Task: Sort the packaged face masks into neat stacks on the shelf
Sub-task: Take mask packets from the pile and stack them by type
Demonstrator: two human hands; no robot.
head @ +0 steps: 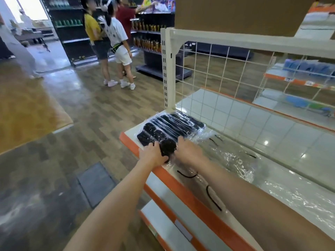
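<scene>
Several black face masks in clear plastic wrap (172, 126) lie fanned in an overlapping row at the left end of the white shelf (282, 140). My left hand (153, 153) grips the near left edge of the front black pack (167, 145). My right hand (188, 151) rests on its right side, fingers spread flat on the wrap. Under my right forearm more clear packs (233, 160) with black ear loops lie loosely along the shelf.
The shelf has an orange front lip (183, 185) and a white wire grid back (217, 73). A cardboard box (241, 13) sits on the top shelf. Three people (110, 42) stand by dark bottle shelves across the wooden floor.
</scene>
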